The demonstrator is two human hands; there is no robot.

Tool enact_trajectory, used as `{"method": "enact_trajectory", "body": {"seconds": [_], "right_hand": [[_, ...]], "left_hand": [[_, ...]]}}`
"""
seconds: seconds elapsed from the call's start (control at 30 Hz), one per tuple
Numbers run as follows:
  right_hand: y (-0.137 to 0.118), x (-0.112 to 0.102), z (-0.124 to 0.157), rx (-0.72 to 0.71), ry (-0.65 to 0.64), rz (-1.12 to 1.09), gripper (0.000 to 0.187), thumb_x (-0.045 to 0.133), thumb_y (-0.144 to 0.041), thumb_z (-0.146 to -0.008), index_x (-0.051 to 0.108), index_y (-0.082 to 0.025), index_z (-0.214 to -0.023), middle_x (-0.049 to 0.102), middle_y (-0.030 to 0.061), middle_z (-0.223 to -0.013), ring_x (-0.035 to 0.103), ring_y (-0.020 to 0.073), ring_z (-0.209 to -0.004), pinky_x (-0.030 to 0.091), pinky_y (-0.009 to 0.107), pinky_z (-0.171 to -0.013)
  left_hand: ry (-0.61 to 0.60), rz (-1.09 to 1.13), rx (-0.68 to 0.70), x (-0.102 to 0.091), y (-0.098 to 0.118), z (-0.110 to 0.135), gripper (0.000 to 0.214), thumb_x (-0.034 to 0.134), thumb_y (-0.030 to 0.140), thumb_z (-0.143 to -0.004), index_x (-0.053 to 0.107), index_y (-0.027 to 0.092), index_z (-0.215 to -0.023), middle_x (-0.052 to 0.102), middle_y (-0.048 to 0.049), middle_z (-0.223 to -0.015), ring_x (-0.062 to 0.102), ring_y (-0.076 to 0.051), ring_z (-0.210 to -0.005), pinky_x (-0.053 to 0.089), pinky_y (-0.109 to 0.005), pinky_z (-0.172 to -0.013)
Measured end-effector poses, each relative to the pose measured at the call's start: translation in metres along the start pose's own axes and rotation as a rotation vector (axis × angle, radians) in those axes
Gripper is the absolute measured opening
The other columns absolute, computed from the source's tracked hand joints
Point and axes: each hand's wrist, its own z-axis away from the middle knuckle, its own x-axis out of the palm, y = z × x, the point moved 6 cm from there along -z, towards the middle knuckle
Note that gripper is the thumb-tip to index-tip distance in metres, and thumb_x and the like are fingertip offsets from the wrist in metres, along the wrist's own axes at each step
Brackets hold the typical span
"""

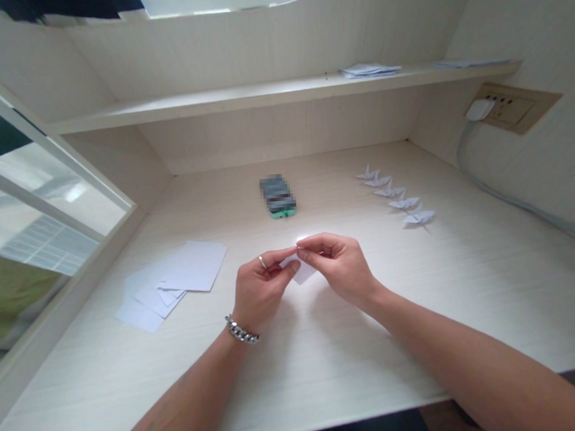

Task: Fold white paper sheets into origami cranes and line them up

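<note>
My left hand (260, 286) and my right hand (337, 264) meet just above the middle of the pale wooden desk (326, 344). Both pinch a small folded piece of white paper (301, 271) between thumb and fingertips. The left hand wears a ring and a metal chain bracelet. Most of the paper is hidden behind my fingers. A loose pile of flat white paper squares (174, 282) lies to the left of my left hand.
Several finished white paper cranes (397, 198) sit in a row at the back right. A phone in a green case (277, 196) lies behind my hands. A shelf (259, 96) carries more paper (370, 70). A wall socket (506, 108) with a plug and cable is at right.
</note>
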Motion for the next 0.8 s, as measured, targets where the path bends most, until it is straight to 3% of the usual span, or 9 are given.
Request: {"method": "enact_trajectory", "body": {"seconds": [0.23, 0.4, 0.57, 0.63, 0.8], "right_hand": [[0.001, -0.001, -0.001, 0.069, 0.046, -0.109, 0.022, 0.078, -0.03, -0.069, 0.071, -0.018, -0.086, 0.075, 0.0047, -0.078, 0.071, 0.0199, -0.073, 0.057, 0.032, -0.066], [0.003, -0.005, -0.002, 0.079, 0.083, -0.125, 0.026, 0.078, -0.032, -0.069, 0.069, -0.018, -0.089, 0.075, 0.0056, -0.08, 0.071, 0.0204, -0.074, 0.057, 0.033, -0.068], [0.009, 0.001, -0.004, 0.178, -0.089, -0.079, 0.042, 0.078, -0.026, -0.066, 0.064, -0.016, -0.104, 0.073, 0.0029, -0.072, 0.07, 0.0191, -0.066, 0.054, 0.03, -0.06], [0.009, 0.002, -0.004, 0.197, -0.13, -0.028, 0.04, 0.078, -0.024, -0.065, 0.065, -0.014, -0.101, 0.069, 0.0001, -0.062, 0.067, 0.0172, -0.059, 0.052, 0.028, -0.055], [0.007, -0.001, -0.005, 0.248, -0.077, -0.025, 0.039, 0.081, -0.025, -0.06, 0.066, -0.014, -0.094, 0.067, 0.0004, -0.06, 0.065, 0.0176, -0.057, 0.05, 0.029, -0.055]], "left_hand": [[-0.069, 0.197, -0.225, 0.007, -0.01, -0.001, 0.056, 0.083, 0.024, -0.063, 0.064, 0.013, -0.115, 0.071, -0.0011, -0.066, 0.067, -0.015, -0.062, 0.054, -0.025, -0.059], [-0.072, 0.245, -0.294, 0.009, -0.016, 0.001, 0.051, 0.085, 0.024, -0.06, 0.064, 0.013, -0.105, 0.069, 0.0, -0.063, 0.068, -0.016, -0.06, 0.056, -0.028, -0.063], [-0.052, 0.212, -0.311, 0.008, -0.011, 0.001, 0.05, 0.085, 0.022, -0.058, 0.062, 0.012, -0.102, 0.066, 0.0031, -0.058, 0.065, -0.013, -0.057, 0.053, -0.024, -0.06], [-0.056, 0.197, -0.31, 0.008, -0.009, 0.001, 0.049, 0.085, 0.022, -0.059, 0.061, 0.012, -0.101, 0.064, 0.0041, -0.056, 0.065, -0.013, -0.057, 0.053, -0.023, -0.059], [-0.086, 0.147, -0.28, 0.008, -0.005, 0.001, 0.045, 0.082, 0.022, -0.061, 0.061, 0.013, -0.1, 0.06, 0.0057, -0.054, 0.062, -0.012, -0.056, 0.05, -0.022, -0.056]]}}
